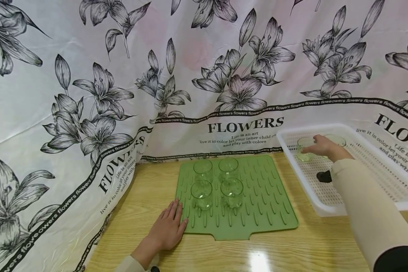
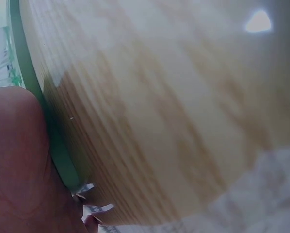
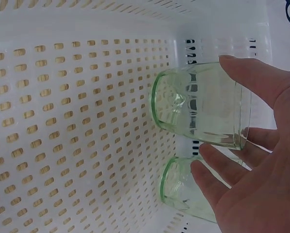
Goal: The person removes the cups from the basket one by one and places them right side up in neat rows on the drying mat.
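My right hand (image 1: 323, 147) is inside the white basket, around a clear green-tinted drinking glass (image 3: 198, 104). In the right wrist view the thumb lies along one side of this glass and the spread fingers (image 3: 217, 167) along the other; firm contact cannot be made out. A second glass (image 3: 188, 189) stands close beside those fingers. My left hand (image 1: 170, 228) lies flat at the left edge of the green drying mat (image 1: 265, 196), fingertips over its rim. On the mat stand several similar glasses (image 1: 232, 192), grouped in two rows. The left wrist view shows mostly table.
The perforated white basket (image 1: 302, 189) sits on the wooden table (image 1: 149, 181) to the right of the mat. A dark wrist camera piece (image 1: 324, 176) shows beside my right wrist. Flower-printed cloth (image 1: 176, 139) hangs behind and along the left.
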{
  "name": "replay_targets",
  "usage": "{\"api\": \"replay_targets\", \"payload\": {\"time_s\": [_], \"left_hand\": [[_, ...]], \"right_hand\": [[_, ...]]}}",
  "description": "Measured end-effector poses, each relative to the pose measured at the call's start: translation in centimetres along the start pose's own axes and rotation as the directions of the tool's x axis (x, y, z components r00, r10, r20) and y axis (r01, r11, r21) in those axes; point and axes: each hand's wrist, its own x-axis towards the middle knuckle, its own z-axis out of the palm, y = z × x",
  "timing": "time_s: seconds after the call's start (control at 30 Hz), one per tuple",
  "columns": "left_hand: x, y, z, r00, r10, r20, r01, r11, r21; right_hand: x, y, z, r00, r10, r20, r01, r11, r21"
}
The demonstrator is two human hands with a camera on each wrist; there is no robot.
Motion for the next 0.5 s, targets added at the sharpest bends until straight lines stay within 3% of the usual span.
{"api": "replay_targets", "payload": {"time_s": [0.5], "left_hand": [[0.04,0.09,-0.14,1.0,-0.005,0.003,0.005,1.0,-0.008]], "right_hand": [[0.86,0.34,0.62,0.997,0.032,-0.067,-0.033,0.999,-0.013]]}}
